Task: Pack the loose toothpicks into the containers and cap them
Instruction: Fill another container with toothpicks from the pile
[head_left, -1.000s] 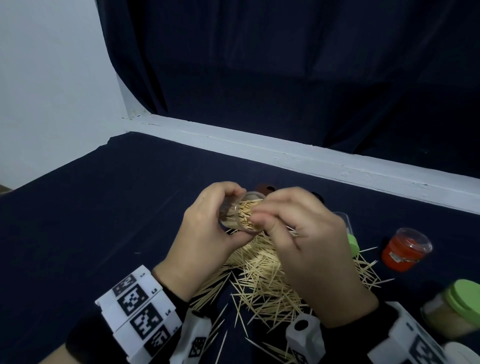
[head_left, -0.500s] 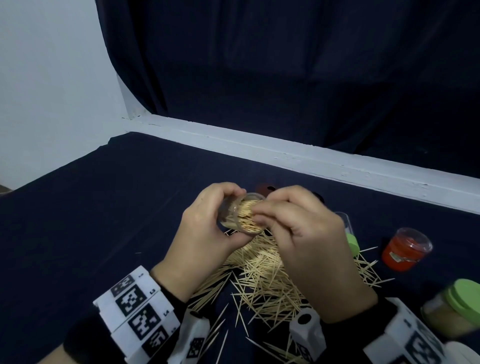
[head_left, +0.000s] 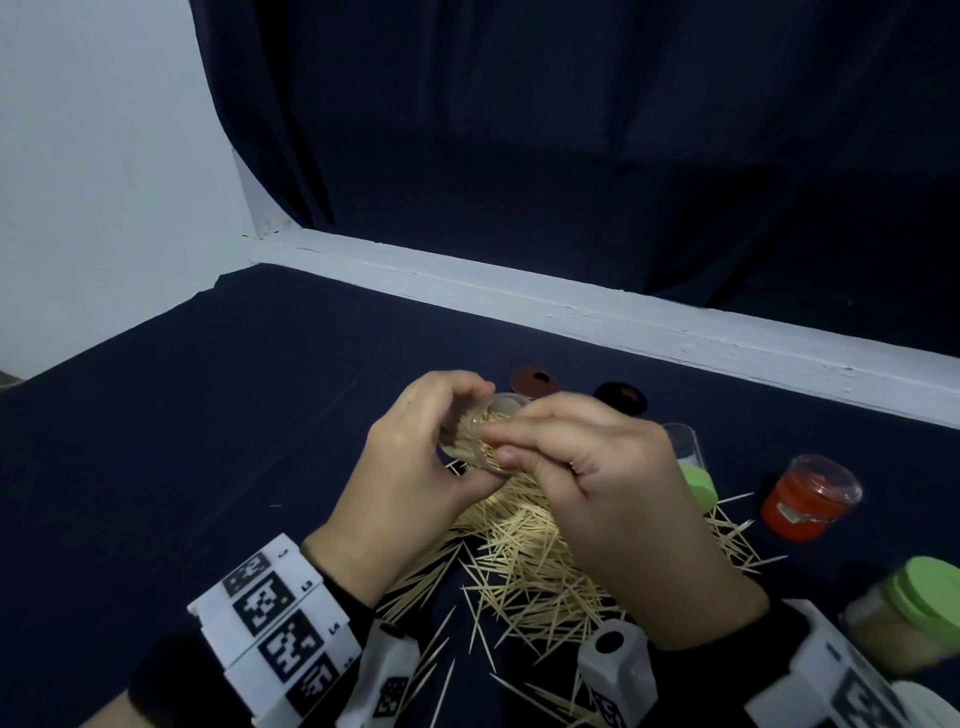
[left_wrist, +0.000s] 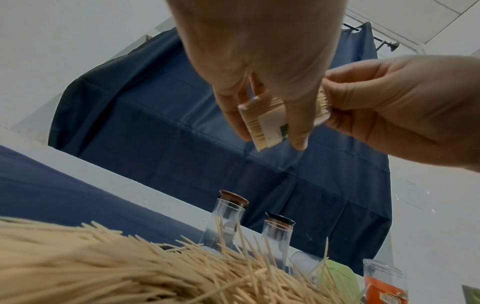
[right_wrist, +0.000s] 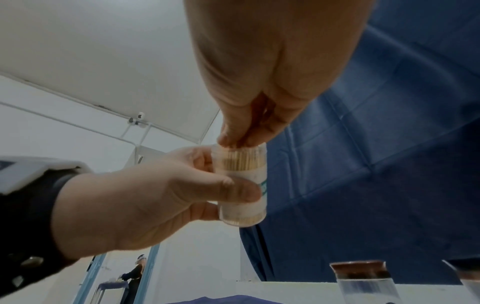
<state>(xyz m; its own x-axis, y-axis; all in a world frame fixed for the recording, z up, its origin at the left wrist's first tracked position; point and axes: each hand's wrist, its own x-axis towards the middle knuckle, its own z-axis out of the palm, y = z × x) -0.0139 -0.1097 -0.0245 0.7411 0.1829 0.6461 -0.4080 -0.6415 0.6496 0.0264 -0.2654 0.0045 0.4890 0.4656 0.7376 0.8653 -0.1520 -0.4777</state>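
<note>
My left hand (head_left: 410, 457) holds a clear container (head_left: 475, 436) packed with toothpicks, tilted, a little above the table. Thumb and fingers wrap its labelled wall (right_wrist: 242, 185). My right hand (head_left: 597, 467) has its bunched fingertips (right_wrist: 233, 142) at the container's open mouth, pinching the toothpick ends that stick out (left_wrist: 323, 102). No cap is on this container. Below both hands a big pile of loose toothpicks (head_left: 524, 551) spreads over the dark cloth and fills the foreground of the left wrist view (left_wrist: 103, 267).
Two brown-capped clear containers (head_left: 535, 382) (head_left: 621, 397) stand behind the hands. A clear one with a green cap (head_left: 691, 467) lies to the right, then a red-filled container (head_left: 805, 499) and a green-lidded jar (head_left: 914, 608). A white ledge (head_left: 571, 306) borders the far side.
The right fingertips have shifted slightly left over the container's mouth. The left hand holds the container in nearly the same place.
</note>
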